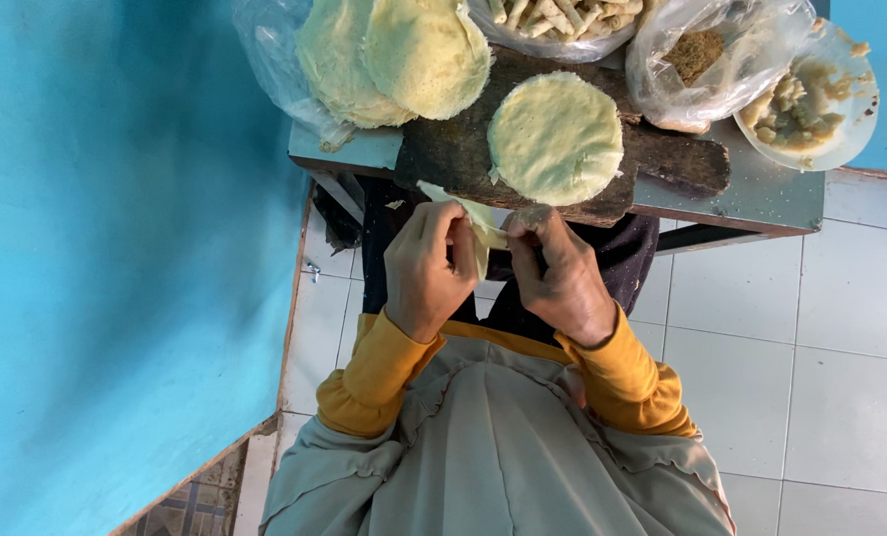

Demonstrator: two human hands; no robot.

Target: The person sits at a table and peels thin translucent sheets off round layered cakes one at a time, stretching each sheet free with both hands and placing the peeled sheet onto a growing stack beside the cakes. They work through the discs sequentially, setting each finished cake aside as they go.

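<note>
Left hand: the left hand (425, 266) has its fingers curled in and pinched on the folded pale-yellow thin wrapper (479, 226), just below the table's near edge
Right hand: the right hand (560, 276) is likewise closed, fingertips gripping the same wrapper from the other side — the two hands almost touch
Wrapper: held in the air between both hands, one corner sticking up toward the board
Board: a dark worn wooden cutting board (443, 149) lies on the small grey table (761, 194), with one round pale-yellow flat wrapper (555, 137) lying open on it, just above the hands
Stack: more round wrappers (394, 55) piled on a clear plastic bag at the board's far left
Other things: a clear bag of pale stick-shaped pieces (557, 18), a clear bag holding brown crumbly filling (694, 52), and a white plate of pale mashed food (811, 104) at the table's right end
Surroundings: turquoise wall (116, 248) on the left, white floor tiles (840, 397) on the right — yellow sleeves (374, 382) and a grey garment fill the bottom
</note>
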